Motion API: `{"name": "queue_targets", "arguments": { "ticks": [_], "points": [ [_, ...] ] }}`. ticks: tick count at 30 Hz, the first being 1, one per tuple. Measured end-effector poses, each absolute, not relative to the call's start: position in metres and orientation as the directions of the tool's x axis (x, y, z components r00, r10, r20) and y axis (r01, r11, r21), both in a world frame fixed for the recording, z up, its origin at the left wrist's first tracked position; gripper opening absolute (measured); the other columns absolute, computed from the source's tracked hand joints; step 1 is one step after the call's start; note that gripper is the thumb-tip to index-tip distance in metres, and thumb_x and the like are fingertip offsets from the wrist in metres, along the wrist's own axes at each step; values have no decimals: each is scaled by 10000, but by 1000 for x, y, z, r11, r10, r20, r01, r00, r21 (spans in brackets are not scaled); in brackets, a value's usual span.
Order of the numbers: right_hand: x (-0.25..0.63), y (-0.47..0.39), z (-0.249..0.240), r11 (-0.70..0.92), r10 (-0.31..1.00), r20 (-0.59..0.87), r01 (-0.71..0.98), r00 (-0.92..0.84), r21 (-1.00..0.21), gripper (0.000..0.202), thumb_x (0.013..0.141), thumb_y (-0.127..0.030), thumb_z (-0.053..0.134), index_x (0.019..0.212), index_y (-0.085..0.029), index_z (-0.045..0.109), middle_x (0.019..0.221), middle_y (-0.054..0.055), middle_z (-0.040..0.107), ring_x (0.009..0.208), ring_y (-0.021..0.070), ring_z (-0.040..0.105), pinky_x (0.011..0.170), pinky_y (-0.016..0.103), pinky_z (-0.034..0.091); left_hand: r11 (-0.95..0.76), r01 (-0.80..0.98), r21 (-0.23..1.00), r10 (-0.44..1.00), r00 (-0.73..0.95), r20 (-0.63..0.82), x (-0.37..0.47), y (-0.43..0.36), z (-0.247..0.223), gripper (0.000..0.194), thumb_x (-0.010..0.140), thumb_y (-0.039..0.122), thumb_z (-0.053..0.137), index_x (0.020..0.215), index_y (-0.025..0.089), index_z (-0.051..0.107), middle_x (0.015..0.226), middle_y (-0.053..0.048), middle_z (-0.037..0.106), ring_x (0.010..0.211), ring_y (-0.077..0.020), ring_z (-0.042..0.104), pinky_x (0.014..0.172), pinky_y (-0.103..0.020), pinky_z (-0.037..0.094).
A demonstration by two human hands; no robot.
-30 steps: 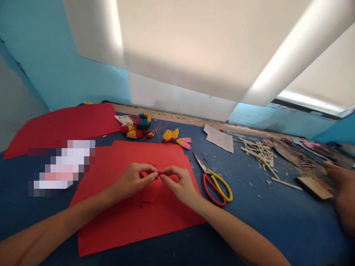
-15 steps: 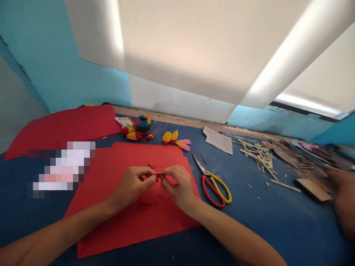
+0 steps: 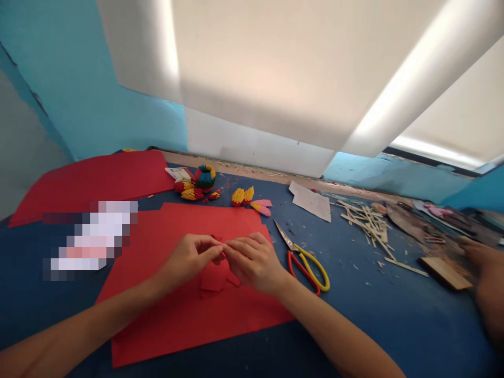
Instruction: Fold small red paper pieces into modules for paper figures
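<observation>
Red paper (image 3: pixel 223 256) between fingers (image 3: pixel 211 254); card (image 3: pixel 178 174) print illegible.

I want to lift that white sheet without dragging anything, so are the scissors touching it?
Apart. The head view shows the scissors lying to the left of the white sheet, with blue tabletop visible between them.

Large red paper (image 3: pixel 169 320): two lots, near, far left. Red-and-yellow-handled scissors (image 3: pixel 292 247): one pair. Tan wooden block (image 3: pixel 445 272), right: one. Notched white paper sheet (image 3: pixel 312 202), far: one.
</observation>
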State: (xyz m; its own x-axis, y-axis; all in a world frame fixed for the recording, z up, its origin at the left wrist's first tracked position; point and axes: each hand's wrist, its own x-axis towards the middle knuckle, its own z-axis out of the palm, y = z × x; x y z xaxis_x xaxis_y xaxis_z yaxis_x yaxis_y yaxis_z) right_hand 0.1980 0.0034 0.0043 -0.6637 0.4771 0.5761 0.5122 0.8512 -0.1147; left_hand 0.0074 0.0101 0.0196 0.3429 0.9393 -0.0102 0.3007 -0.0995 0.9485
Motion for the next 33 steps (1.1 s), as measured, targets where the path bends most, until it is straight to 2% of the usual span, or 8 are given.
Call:
{"name": "queue_targets", "arguments": {
  "ticks": [2, 7, 10, 13, 20, 26, 30, 33],
  "points": [
    [198, 4, 3, 847, 514, 569, 485, -642, -218, 266, 879, -161, 477, 1108, -196, 608, 1001, 79, 710, 870, 185, 663, 735, 343, 430, -149, 318, 936, 931, 364, 25, 6, 10, 20, 272, 756, 346, 516, 617, 156, 651, 604, -39, 685, 597, -161, 629, 567, -238, 474],
    [197, 3, -2, 706, 698, 533, 334, -478, -624, 137, 865, -195, 561, 975, -217, 640, 859, 29, 720, 786, 134, 664, 730, 264, 478, -222, 350, 910, 905, 422, 59, 3, 10, 21, 270, 769, 292, 444, 573, 162, 576, 581, -9, 614, 590, -136, 574, 573, -229, 429],
    [195, 0, -3, 644, 752, 503, 312, -426, -699, 108, 832, -192, 599, 933, -214, 631, 836, 16, 708, 764, 127, 656, 715, 246, 485, -205, 329, 922, 875, 483, 22, 3, 11, 22, 264, 789, 328, 432, 612, 165, 538, 609, 1, 578, 596, -130, 538, 569, -229, 408],
    [195, -1, -2, 675, 734, 546, 347, -404, -651, 70, 810, -185, 606, 876, -204, 617, 792, 13, 688, 728, 126, 633, 687, 243, 475, -144, 327, 934, 843, 535, -58, 3, 12, 21, 279, 814, 377, 423, 646, 168, 499, 616, 15, 529, 567, -118, 485, 540, -226, 376],
    [194, 0, -5, 839, 531, 694, 416, -486, -350, 163, 846, -143, 564, 983, -215, 615, 842, 31, 683, 752, 135, 613, 706, 290, 438, -23, 339, 941, 788, 585, -192, 1, 15, 11, 311, 810, 452, 465, 686, 167, 470, 614, 37, 446, 529, -98, 393, 490, -213, 306],
    [195, 2, -4, 829, 545, 676, 440, -496, -346, 97, 884, -175, 535, 948, -204, 603, 866, 42, 691, 814, 148, 626, 731, 299, 443, 3, 315, 949, 778, 596, -201, 2, 13, 17, 326, 835, 451, 422, 690, 166, 484, 637, 19, 481, 553, -110, 448, 497, -217, 355],
    [195, 2, -1, 806, 574, 671, 467, -469, -363, 81, 898, -164, 522, 933, -186, 591, 805, 35, 681, 741, 142, 601, 703, 292, 428, -212, 346, 914, 803, 595, -38, 0, 11, 20, 322, 893, 404, 392, 766, 161, 561, 712, 0, 561, 639, -123, 519, 553, -217, 395],
    [195, 2, 0, 803, 579, 659, 474, -479, -361, 92, 909, -161, 501, 941, -180, 586, 805, 44, 672, 736, 148, 587, 697, 290, 425, -487, 428, 762, 786, 595, 169, -2, 10, 16, 269, 906, 324, 418, 776, 162, 589, 689, 8, 571, 617, -110, 517, 549, -205, 381]
  ]
}}
